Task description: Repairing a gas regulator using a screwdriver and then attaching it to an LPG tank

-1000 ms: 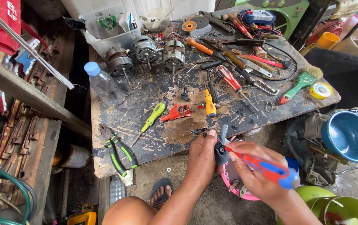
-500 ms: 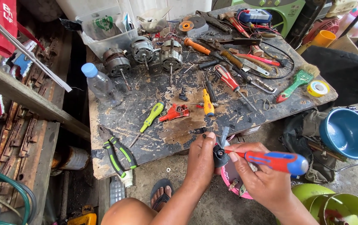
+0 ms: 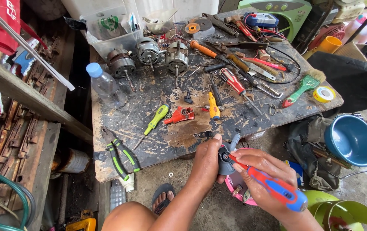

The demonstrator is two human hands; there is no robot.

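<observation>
Dark wood: the counter (image 3: 149, 128) is a scarred, stained board strewn with tools, the largest thing in view.
Change: since the earlier frames the screwdriver has swung from lying nearly level to slanting down to the right, and both hands sit a little lower and further right below the counter's near edge.
Bowl: a blue bowl (image 3: 351, 140) stands on the ground at the right, well apart from the hands.
Motors: three grey motors (image 3: 149, 53) stand in a row at the far side of the counter.
Bottle: a clear bottle (image 3: 103, 83) with a blue cap lies left of the motors.
Left hand: the left hand (image 3: 207, 164) has its fingers closed round the grey part, thumb up at the counter's edge.
Right hand: the right hand (image 3: 262, 173) has its fingers wrapped tight round the screwdriver's handle.
Screwdriver: the red and blue screwdriver (image 3: 273, 186) slants up and left, its tip against the part.
Pliers: green-handled pliers (image 3: 121, 152) lie at the counter's near left corner.
Part: the grey part (image 3: 226, 156) is held just below the near edge of the counter, between the two hands.
Small items: a green screwdriver (image 3: 155, 119), a red clip (image 3: 181, 115) and a yellow screwdriver (image 3: 213, 107) lie mid-counter.
</observation>
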